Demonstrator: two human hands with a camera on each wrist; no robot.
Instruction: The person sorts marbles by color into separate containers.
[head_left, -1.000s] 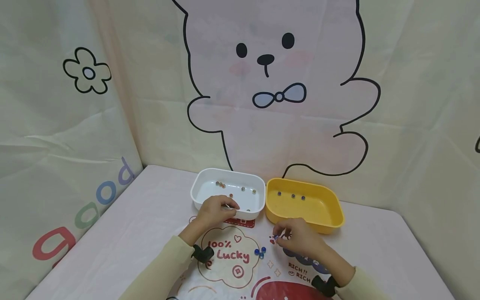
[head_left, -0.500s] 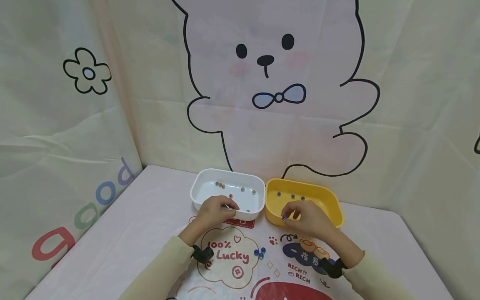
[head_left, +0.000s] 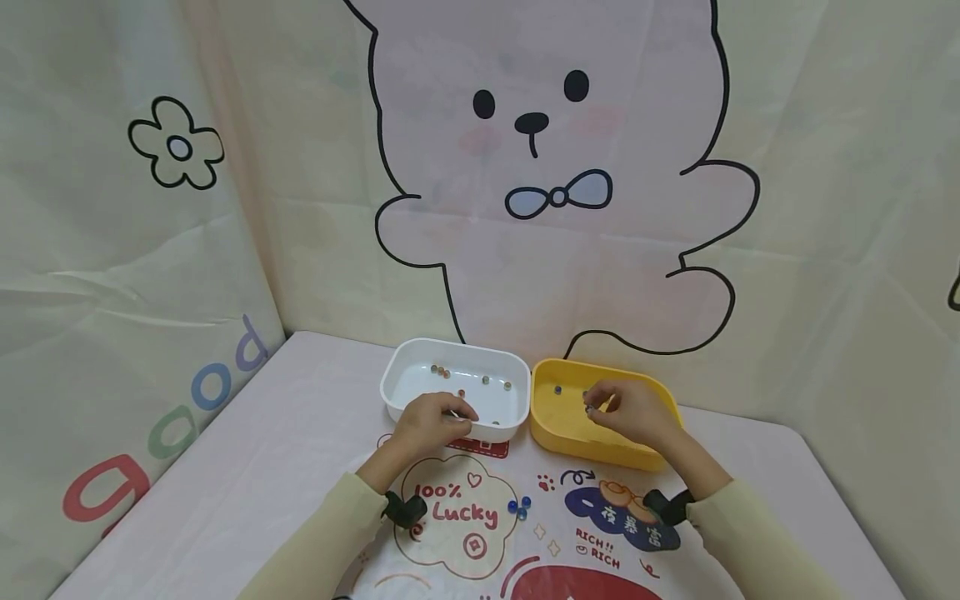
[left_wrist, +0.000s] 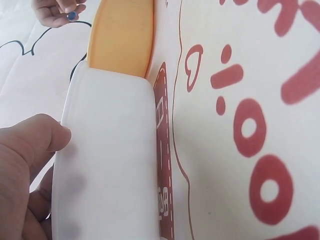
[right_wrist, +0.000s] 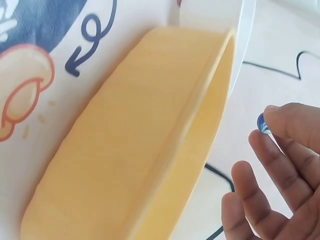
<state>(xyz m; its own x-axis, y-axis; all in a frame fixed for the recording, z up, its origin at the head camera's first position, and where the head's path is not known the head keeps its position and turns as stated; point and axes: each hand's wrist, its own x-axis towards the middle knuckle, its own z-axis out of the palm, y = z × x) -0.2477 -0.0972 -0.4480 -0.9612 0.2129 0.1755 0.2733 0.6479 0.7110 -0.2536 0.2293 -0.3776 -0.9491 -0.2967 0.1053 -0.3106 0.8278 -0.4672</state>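
My left hand (head_left: 431,421) grips the near wall of a white plastic tub (left_wrist: 107,155), the thumb outside and fingertips showing as shadows through the wall. Several small amber and clear marbles (head_left: 441,372) lie in that tub. Between thumb and fingertip, my right hand (head_left: 633,410) pinches a blue-and-clear marble (right_wrist: 262,123) above a yellow tub (head_left: 585,448). Inside the yellow tub a blue marble (head_left: 558,390) shows near the back left; the right hand partly hides others there. Three blue marbles (head_left: 522,513) sit together on the table in front of the tubs.
The two tubs stand side by side near the back of the table. A printed cloth (head_left: 465,550) with red lettering covers the tabletop. Behind it hangs a curtain (head_left: 517,283) with a bear drawing.
My right hand has lifted its marble from the table near the yellow tub's front, moving up and to the right over the tub. The left hand has stayed on the white tub.
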